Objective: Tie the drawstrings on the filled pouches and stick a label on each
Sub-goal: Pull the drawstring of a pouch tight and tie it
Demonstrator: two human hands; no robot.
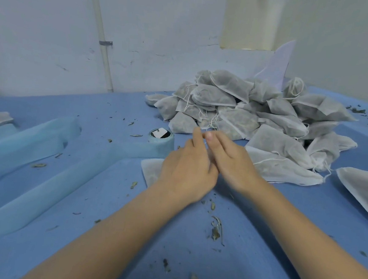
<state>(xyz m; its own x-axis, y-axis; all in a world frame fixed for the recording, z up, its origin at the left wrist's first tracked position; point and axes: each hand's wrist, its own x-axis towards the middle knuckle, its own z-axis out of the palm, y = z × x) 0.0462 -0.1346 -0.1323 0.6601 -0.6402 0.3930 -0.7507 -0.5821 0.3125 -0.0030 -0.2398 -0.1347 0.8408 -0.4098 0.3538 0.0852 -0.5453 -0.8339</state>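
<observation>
Worktop in blue runs under everything, with the heap of pouches just beyond the fingers. Below the palms lies the pouch in work, one corner peeking out left of the left hand, its mouth seemingly pointing away toward the fingertips. Right hand presses alongside. Both sets of fingers pinch together at a fine drawstring, barely visible. Label roll waits just left, nearer the left hand.

No text can be read; the white label in the roll looks blank.
</observation>
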